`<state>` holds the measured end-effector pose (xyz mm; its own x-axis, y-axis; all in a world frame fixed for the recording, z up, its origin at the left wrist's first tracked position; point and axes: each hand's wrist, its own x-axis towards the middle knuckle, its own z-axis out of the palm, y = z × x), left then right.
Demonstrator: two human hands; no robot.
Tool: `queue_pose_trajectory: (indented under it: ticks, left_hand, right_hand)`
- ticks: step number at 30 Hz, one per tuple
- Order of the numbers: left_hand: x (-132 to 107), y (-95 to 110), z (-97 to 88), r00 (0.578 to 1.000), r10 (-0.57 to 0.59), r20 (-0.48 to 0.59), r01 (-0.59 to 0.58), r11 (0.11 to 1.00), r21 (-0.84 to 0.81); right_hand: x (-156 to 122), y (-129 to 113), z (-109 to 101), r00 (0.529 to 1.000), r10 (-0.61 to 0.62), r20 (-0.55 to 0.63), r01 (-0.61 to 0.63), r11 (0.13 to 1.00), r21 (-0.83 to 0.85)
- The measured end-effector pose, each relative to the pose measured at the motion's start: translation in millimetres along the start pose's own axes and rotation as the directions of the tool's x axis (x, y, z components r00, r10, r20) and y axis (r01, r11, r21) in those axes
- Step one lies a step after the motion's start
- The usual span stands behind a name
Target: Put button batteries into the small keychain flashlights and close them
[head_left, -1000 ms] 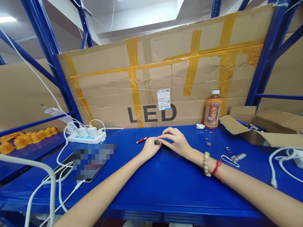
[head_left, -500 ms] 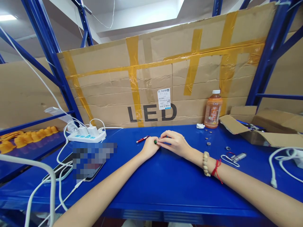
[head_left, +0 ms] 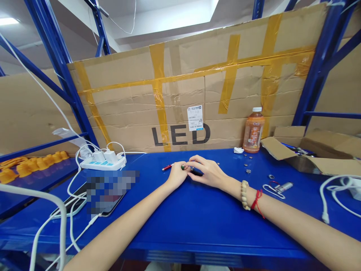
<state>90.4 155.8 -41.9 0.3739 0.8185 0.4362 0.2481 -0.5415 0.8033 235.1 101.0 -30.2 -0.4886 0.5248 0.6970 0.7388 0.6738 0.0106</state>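
My left hand (head_left: pixel 177 176) is curled closed around a slim black pen-like thing (head_left: pixel 196 172), of which only a short length shows. A small dark green thing (head_left: pixel 182 166) sits at the top of this hand; whether it is a ring or a part is unclear. My right hand (head_left: pixel 208 172) reaches in from the right, its fingertips beside or touching the left hand. Its thumb and forefinger are apart, with the black thing showing in the gap. Just behind my left hand lies a red pen-like tube (head_left: pixel 167 167), partly hidden.
Small metal rounds (head_left: pixel 248 171) and a silver cylinder with a clip (head_left: pixel 284 187) lie at right, near a drink bottle (head_left: pixel 253 131) and an open carton (head_left: pixel 324 165). On the left are a power strip (head_left: pixel 101 164), phones and white cables. Cardboard (head_left: pixel 180 98) backs the blue table (head_left: pixel 197 222).
My right thumb and forefinger have spread apart from a pinch, and the black thing now shows between the hands. The left hand has turned slightly.
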Motion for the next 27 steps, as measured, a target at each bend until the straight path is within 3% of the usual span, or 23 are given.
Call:
queue_pose_trajectory:
  ticks: [4,7,12,18,23,27]
  left_hand:
    - [1.1,1.5,-3.3,0.982,-0.045,-0.186,0.042,0.999,-0.023]
    - [1.5,1.1,-4.5,0.967,-0.079,-0.243,0.071,0.997,-0.041]
    - [1.3,0.9,-3.6,0.962,-0.113,-0.248,0.101,0.993,-0.064]
    - [0.9,1.1,-2.6,0.966,-0.120,-0.229,0.105,0.991,-0.079]
    - [0.6,0.5,-2.5,0.966,-0.121,-0.227,0.104,0.991,-0.084]
    - [0.7,0.3,-2.4,0.968,-0.123,-0.218,0.106,0.990,-0.088]
  right_hand:
    - [0.1,-0.2,-0.8,0.995,0.061,0.074,-0.061,0.998,-0.002]
    - [-3.0,3.3,1.9,0.978,0.141,0.152,-0.140,0.990,-0.014]
    - [-8.7,10.9,6.5,0.938,0.244,0.245,-0.270,0.960,0.077]
    - [-8.1,11.9,7.7,0.928,0.161,0.336,-0.203,0.975,0.094]
    - [-8.9,11.7,8.4,0.894,0.257,0.367,-0.306,0.949,0.081]
    - [-9.0,11.8,8.9,0.895,0.300,0.329,-0.334,0.941,0.054]
